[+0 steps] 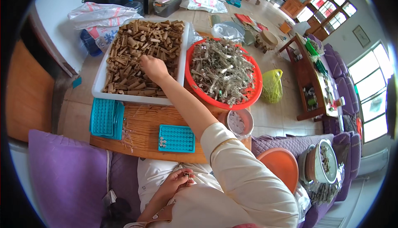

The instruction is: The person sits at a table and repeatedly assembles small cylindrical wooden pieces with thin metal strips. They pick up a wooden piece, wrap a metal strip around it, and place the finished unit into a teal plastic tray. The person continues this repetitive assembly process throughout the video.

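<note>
My right hand (154, 69) reaches into a white plastic bin (141, 100) heaped with short brown tube pieces (143, 41). Its fingers are curled down among the pieces; what lies between the fingertips is hard to make out. Low over my lap, my left hand (176, 183) pinches a small dark brownish piece (187, 174), too small to name. On the wooden table (141, 122) before me lies a turquoise tray (182, 137) with rows of small hollows, and several small whitish discs (162, 142) sit at its left end.
Right of the bin, a red basin (258, 88) is piled with grey dried stems (222, 68). A pink tub (247, 122) with whitish bits stands at the table's right edge. Stacked turquoise trays (106, 118) sit at the left. An orange basin (282, 166) rests at my right.
</note>
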Available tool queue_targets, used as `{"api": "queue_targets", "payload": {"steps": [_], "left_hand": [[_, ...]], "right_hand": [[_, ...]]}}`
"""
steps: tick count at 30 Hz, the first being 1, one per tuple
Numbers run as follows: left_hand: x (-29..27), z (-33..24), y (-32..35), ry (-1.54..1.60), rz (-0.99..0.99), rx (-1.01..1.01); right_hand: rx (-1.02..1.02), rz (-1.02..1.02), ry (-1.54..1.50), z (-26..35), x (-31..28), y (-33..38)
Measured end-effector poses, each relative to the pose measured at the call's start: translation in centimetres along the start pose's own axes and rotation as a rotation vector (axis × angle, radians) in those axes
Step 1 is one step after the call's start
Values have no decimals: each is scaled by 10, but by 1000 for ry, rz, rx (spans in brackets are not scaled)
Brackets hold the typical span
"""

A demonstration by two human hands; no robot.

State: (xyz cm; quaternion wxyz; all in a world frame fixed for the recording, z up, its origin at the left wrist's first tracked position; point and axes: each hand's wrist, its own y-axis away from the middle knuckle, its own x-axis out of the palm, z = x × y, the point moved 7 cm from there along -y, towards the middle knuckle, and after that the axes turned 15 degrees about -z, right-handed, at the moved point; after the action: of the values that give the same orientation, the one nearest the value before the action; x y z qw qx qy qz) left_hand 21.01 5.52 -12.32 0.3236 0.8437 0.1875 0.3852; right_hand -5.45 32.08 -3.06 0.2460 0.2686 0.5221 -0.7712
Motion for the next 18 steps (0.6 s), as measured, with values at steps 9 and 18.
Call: {"api": "queue_targets", "payload": {"steps": [9, 18], "left_hand": [[10, -11, 11, -13, -57, -39], [-4, -14, 1, 172, -124, 91]], "right_hand": [[-6, 259, 61, 3, 11, 6], [10, 367, 163, -11, 23, 10]]}}
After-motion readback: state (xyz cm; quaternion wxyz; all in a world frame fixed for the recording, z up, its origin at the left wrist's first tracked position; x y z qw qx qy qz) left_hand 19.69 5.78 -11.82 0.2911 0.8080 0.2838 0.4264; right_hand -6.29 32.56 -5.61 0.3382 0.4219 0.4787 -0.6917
